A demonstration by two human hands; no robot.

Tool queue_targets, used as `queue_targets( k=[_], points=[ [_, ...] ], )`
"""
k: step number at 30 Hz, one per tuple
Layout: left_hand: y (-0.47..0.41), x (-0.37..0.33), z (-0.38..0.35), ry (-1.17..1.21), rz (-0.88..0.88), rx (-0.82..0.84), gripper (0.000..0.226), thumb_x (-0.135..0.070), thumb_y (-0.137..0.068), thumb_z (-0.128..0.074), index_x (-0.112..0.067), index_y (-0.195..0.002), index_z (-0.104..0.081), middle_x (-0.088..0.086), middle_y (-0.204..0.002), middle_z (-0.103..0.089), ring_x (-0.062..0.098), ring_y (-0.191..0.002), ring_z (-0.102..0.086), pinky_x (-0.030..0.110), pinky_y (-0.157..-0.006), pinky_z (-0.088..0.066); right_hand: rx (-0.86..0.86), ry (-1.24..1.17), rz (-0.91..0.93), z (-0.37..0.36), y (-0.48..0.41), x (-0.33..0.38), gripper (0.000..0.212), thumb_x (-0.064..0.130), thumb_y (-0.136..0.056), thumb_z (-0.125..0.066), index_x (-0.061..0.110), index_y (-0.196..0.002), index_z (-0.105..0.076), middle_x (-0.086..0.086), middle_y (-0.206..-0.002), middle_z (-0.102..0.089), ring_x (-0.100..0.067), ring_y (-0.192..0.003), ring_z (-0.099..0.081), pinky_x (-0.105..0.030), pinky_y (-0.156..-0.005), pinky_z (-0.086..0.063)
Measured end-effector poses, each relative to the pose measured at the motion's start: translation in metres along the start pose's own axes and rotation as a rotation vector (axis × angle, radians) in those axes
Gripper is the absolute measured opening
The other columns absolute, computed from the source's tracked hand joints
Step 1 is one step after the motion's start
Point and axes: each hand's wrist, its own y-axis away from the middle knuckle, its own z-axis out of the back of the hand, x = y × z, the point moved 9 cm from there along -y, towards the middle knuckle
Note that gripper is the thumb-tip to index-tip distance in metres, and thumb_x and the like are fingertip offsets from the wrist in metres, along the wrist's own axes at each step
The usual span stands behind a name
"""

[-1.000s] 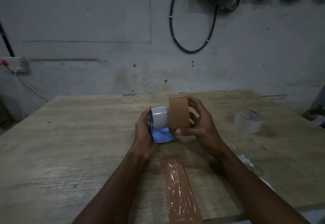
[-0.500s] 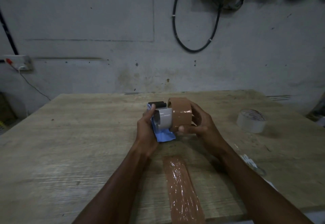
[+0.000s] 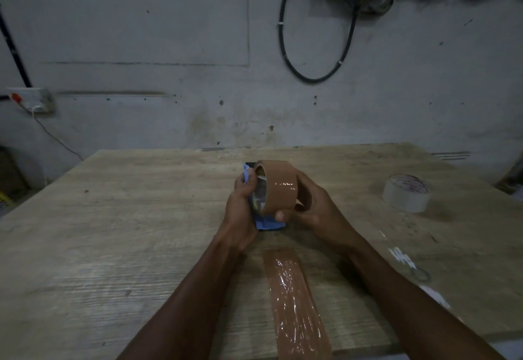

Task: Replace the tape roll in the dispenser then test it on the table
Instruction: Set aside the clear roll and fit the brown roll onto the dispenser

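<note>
Above the middle of the wooden table (image 3: 113, 232), my left hand (image 3: 240, 212) grips a blue tape dispenser (image 3: 264, 222) from the left. My right hand (image 3: 314, 212) holds a brown tape roll (image 3: 280, 187) pressed sideways against the dispenser, so that the roll covers most of its hub. The thumb sits under the roll and the fingers wrap behind it. Only the dispenser's blue lower plate and a blue edge at the top show.
A clear tape roll (image 3: 407, 192) lies flat on the table at the right. A strip of brown tape (image 3: 294, 303) is stuck down near the front edge between my arms. Crumpled clear tape scraps (image 3: 410, 266) lie by my right forearm. A wall rises behind the table.
The brown roll has moved left from beside the dispenser's white hub onto it, and the hub is now mostly covered. Both hands stayed in roughly the same place.
</note>
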Motion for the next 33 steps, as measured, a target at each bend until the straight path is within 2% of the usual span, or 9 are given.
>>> queue_targets(
  k=[3, 6, 10, 13, 16, 20, 23, 28, 33],
  points=[
    [-0.003, 0.002, 0.005, 0.080, 0.015, -0.039, 0.076, -0.050, -0.078, -0.058, -0.010, -0.142, -0.047, 0.025, -0.136, -0.059, 0.035, -0.100, -0.068, 0.041, -0.066, -0.061, -0.070, -0.021, -0.041, 0.001, 0.001, -0.004, 0.065, 0.027, -0.075, -0.082, 0.015, -0.131, -0.052, -0.003, -0.128, -0.063, -0.017, -0.116, -0.063, -0.031, -0.091, -0.055],
    [-0.005, 0.005, 0.006, 0.110, 0.017, -0.045, 0.074, -0.047, -0.079, -0.060, -0.009, -0.142, -0.048, 0.024, -0.135, -0.060, 0.034, -0.099, -0.069, 0.042, -0.069, -0.060, -0.100, -0.203, -0.074, -0.007, 0.003, 0.001, 0.033, 0.021, -0.098, -0.054, 0.002, -0.124, -0.061, -0.008, -0.114, -0.073, -0.021, -0.106, -0.070, -0.029, -0.084, -0.056],
    [-0.009, 0.010, 0.004, 0.098, 0.006, -0.017, 0.071, -0.045, -0.080, -0.061, -0.006, -0.139, -0.052, 0.022, -0.132, -0.063, 0.034, -0.102, -0.068, 0.044, -0.078, -0.058, -0.145, -0.255, -0.067, -0.004, 0.002, 0.004, 0.029, 0.013, -0.099, -0.051, -0.005, -0.114, -0.067, -0.009, -0.101, -0.077, -0.015, -0.090, -0.074, -0.018, -0.071, -0.055],
    [-0.013, 0.013, 0.009, 0.084, 0.030, -0.012, 0.075, -0.051, -0.078, -0.063, -0.009, -0.139, -0.054, 0.021, -0.133, -0.063, 0.036, -0.106, -0.069, 0.047, -0.081, -0.058, -0.137, -0.209, -0.058, -0.004, 0.002, 0.003, 0.028, 0.011, -0.098, -0.052, -0.004, -0.118, -0.066, -0.006, -0.104, -0.076, -0.015, -0.093, -0.074, -0.018, -0.074, -0.055],
    [-0.013, 0.018, 0.011, 0.077, 0.107, 0.002, 0.069, -0.059, -0.086, -0.054, -0.011, -0.135, -0.059, 0.019, -0.128, -0.067, 0.036, -0.101, -0.070, 0.053, -0.077, -0.060, -0.123, -0.128, -0.044, -0.006, 0.001, -0.002, 0.035, 0.021, -0.094, -0.058, -0.001, -0.119, -0.067, -0.010, -0.110, -0.075, -0.022, -0.100, -0.072, -0.030, -0.084, -0.057],
    [-0.013, 0.023, 0.013, 0.127, 0.152, -0.001, 0.065, -0.059, -0.098, -0.039, -0.008, -0.132, -0.062, 0.018, -0.117, -0.070, 0.036, -0.101, -0.068, 0.059, -0.097, -0.049, -0.052, -0.025, -0.064, -0.013, 0.001, -0.013, 0.048, 0.044, -0.089, -0.065, 0.010, -0.122, -0.068, -0.007, -0.118, -0.073, -0.026, -0.110, -0.068, -0.054, -0.099, -0.050],
    [-0.012, 0.020, 0.013, 0.143, 0.134, 0.000, 0.071, -0.063, -0.096, -0.041, -0.005, -0.132, -0.061, 0.017, -0.109, -0.070, 0.033, -0.092, -0.069, 0.053, -0.087, -0.055, -0.022, -0.011, -0.070, -0.017, 0.003, -0.013, 0.051, 0.047, -0.087, -0.066, 0.010, -0.123, -0.067, -0.007, -0.119, -0.072, -0.025, -0.111, -0.068, -0.054, -0.099, -0.050],
    [-0.014, 0.011, 0.016, 0.135, 0.082, 0.013, 0.081, -0.065, -0.085, -0.061, -0.010, -0.143, -0.051, 0.018, -0.123, -0.063, 0.029, -0.094, -0.068, 0.041, -0.070, -0.058, 0.003, 0.074, -0.024, -0.021, 0.005, -0.009, 0.041, 0.033, -0.089, -0.062, 0.010, -0.122, -0.068, -0.001, -0.117, -0.073, -0.012, -0.108, -0.069, -0.032, -0.095, -0.054],
    [-0.011, 0.014, 0.009, 0.127, 0.132, 0.070, 0.076, -0.068, -0.089, -0.053, -0.006, -0.133, -0.056, 0.010, -0.097, -0.069, 0.023, -0.080, -0.070, 0.035, -0.063, -0.058, -0.016, 0.110, 0.021, -0.019, 0.006, -0.005, 0.031, 0.024, -0.090, -0.066, 0.012, -0.119, -0.070, 0.001, -0.114, -0.074, -0.011, -0.106, -0.070, -0.032, -0.094, -0.054]
  ],
)
